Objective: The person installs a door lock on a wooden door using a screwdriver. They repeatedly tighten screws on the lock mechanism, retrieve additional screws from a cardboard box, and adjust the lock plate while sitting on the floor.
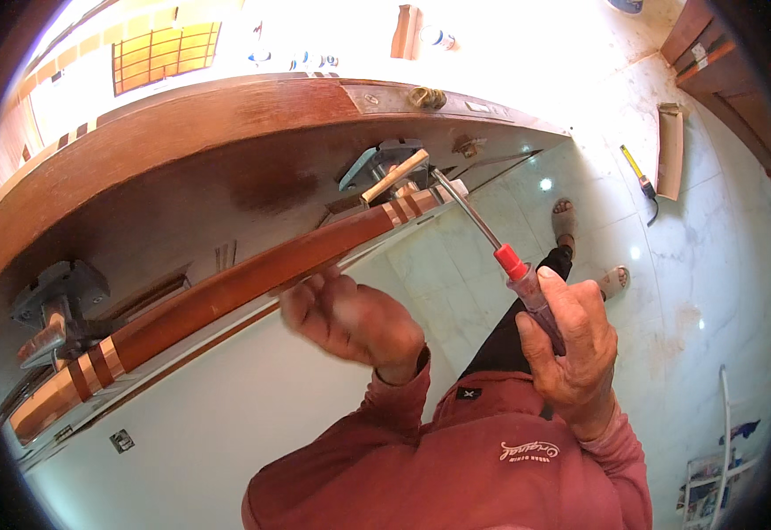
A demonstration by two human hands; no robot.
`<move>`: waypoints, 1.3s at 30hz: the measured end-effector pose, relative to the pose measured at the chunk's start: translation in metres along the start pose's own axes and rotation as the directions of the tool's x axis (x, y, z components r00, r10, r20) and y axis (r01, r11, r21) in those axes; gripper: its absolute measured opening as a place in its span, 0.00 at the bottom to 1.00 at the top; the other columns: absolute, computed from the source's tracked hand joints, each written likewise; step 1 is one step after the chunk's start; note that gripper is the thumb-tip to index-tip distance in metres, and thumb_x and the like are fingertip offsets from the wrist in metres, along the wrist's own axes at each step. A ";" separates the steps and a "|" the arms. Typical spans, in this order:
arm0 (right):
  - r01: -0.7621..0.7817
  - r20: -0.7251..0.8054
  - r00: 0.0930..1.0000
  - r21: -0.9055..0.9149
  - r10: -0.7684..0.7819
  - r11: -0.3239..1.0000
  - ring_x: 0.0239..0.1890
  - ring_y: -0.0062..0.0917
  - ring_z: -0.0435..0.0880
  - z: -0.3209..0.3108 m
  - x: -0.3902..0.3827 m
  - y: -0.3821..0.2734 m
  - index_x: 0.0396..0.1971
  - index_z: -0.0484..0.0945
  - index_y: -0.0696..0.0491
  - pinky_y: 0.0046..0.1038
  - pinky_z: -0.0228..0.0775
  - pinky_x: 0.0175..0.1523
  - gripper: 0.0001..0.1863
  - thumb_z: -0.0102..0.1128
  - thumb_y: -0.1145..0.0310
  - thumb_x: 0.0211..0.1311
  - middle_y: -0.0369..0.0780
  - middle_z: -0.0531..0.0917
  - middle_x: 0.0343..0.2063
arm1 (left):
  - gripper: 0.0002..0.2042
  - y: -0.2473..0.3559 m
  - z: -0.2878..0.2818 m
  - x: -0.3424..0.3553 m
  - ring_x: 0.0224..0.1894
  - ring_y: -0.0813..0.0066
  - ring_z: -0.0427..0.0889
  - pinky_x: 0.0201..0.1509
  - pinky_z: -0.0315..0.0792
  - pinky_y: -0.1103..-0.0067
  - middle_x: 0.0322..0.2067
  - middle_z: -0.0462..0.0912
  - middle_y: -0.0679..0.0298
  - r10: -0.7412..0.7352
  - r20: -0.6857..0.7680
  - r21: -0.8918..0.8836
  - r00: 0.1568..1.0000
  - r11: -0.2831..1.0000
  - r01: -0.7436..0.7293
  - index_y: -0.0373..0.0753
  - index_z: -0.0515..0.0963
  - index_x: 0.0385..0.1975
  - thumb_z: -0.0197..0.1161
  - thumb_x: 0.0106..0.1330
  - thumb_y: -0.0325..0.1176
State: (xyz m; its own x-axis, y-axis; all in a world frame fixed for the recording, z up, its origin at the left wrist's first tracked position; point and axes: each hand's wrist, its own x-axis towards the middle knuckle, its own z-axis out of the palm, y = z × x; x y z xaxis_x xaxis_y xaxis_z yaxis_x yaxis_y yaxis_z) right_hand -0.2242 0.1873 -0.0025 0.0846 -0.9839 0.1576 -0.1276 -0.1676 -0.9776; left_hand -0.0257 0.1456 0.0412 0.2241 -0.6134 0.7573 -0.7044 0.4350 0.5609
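My right hand (571, 344) is closed round the handle of a screwdriver (536, 305) with a red collar and a long metal shaft. The screwdriver's tip is beside a brass-coloured lever (394, 177) at the far end of a long wooden pull handle (253, 287). Copper-coloured bands circle this handle, and grey metal mounts (59, 296) stand between it and a brown wooden door (262, 181). Just below the handle's middle, my left hand (350, 322) is blurred, its fingers curled together; whether anything small is in them is hidden.
A coil of brass-coloured material (427, 98) sits on the door's edge. On the tiled floor at right lie a yellow-and-black tool (639, 172) and a long brown strip (670, 152). Bottles (438, 37) stand beyond the door, and a dark wooden piece (730, 79) is at far right.
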 end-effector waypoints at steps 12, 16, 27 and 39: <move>0.023 0.050 0.998 0.041 -0.025 0.999 0.21 0.30 0.78 -0.013 0.013 -0.003 0.58 0.70 0.62 0.28 0.70 0.22 0.24 0.63 0.75 0.62 0.46 0.79 0.31 | 0.20 0.048 0.048 0.056 0.46 0.70 0.82 0.54 0.80 0.71 0.45 0.80 0.64 -0.168 0.139 -0.539 0.976 0.814 0.217 0.42 0.72 0.54 0.51 0.75 0.52; -0.758 0.657 0.525 0.650 0.541 -0.053 0.12 0.17 0.65 -0.047 0.026 -0.021 0.54 0.70 0.60 0.19 0.56 0.16 0.17 0.55 0.68 0.70 0.43 0.79 0.22 | 0.18 0.056 0.044 0.053 0.44 0.73 0.80 0.54 0.79 0.72 0.43 0.78 0.66 -0.204 0.121 -0.469 0.971 0.851 0.237 0.45 0.73 0.53 0.53 0.75 0.50; -0.625 0.483 0.654 0.779 0.582 0.057 0.10 0.10 0.58 -0.025 -0.017 -0.037 0.49 0.68 0.57 0.14 0.49 0.15 0.13 0.51 0.65 0.73 0.42 0.78 0.19 | 0.27 0.077 -0.022 -0.021 0.62 0.57 0.74 0.71 0.63 0.59 0.58 0.75 0.53 -0.581 0.386 0.096 0.716 0.798 0.595 0.35 0.64 0.64 0.52 0.76 0.49; -0.585 0.413 0.811 0.594 0.414 0.553 0.16 0.25 0.75 -0.039 0.026 -0.006 0.55 0.66 0.60 0.28 0.68 0.20 0.22 0.58 0.63 0.70 0.48 0.80 0.28 | 0.14 0.050 0.057 -0.002 0.42 0.69 0.81 0.68 0.64 0.63 0.28 0.78 0.68 -0.662 0.705 -0.376 0.253 -0.047 0.926 0.39 0.73 0.51 0.48 0.79 0.42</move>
State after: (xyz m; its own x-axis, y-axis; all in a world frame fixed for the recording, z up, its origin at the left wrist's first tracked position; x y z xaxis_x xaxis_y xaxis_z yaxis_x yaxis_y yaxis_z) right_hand -0.2597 0.1604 0.0129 0.4241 -0.8416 -0.3344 0.4669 0.5196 -0.7156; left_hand -0.0998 0.1313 0.0484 0.0481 -0.9080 -0.4162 0.4934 -0.3407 0.8003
